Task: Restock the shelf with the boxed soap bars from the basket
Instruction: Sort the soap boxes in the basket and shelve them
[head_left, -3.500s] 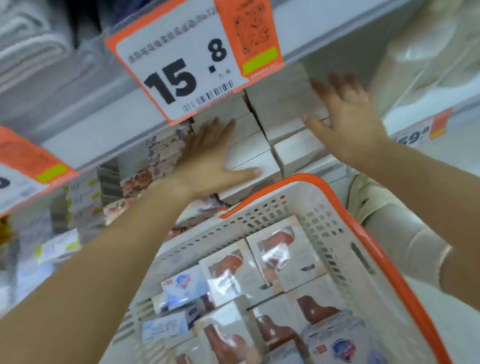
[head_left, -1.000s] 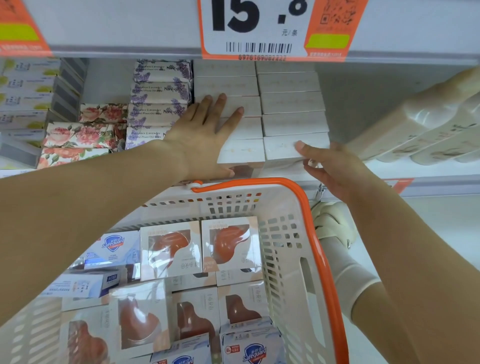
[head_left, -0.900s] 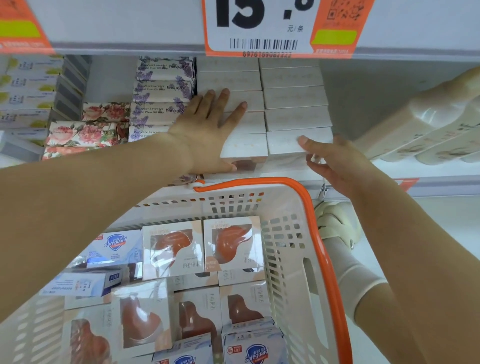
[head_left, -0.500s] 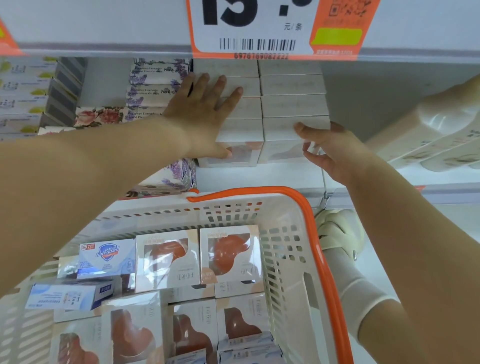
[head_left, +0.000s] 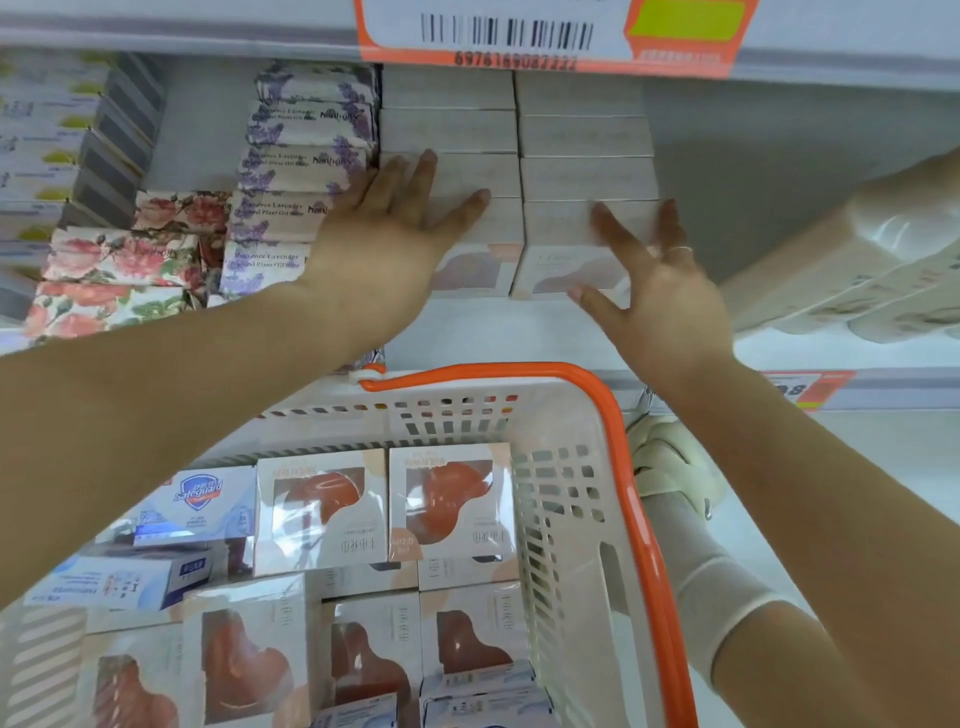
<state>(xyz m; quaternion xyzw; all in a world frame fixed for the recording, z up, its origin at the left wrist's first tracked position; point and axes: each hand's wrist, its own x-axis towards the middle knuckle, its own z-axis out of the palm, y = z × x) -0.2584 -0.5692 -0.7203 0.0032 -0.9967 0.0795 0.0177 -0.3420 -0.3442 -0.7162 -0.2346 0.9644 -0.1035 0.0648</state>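
Shelf (head_left: 498, 332), white, far side: two side-by-side stacks of pale boxed soap bars (head_left: 587, 176), lavender-print boxes (head_left: 306, 171) and rose-print boxes (head_left: 119, 260) to their left, an orange-edged price tag (head_left: 550, 36) on the ledge above. Basket (head_left: 566, 499), white with orange rim, near: more boxed soap with red-brown windows lying flat inside, blue Safeguard boxes (head_left: 202, 499) at its left. Left hand (head_left: 384, 234), fingers spread flat against the left stack; right hand (head_left: 654, 291), fingers splayed, at the right stack's front, contact unclear.
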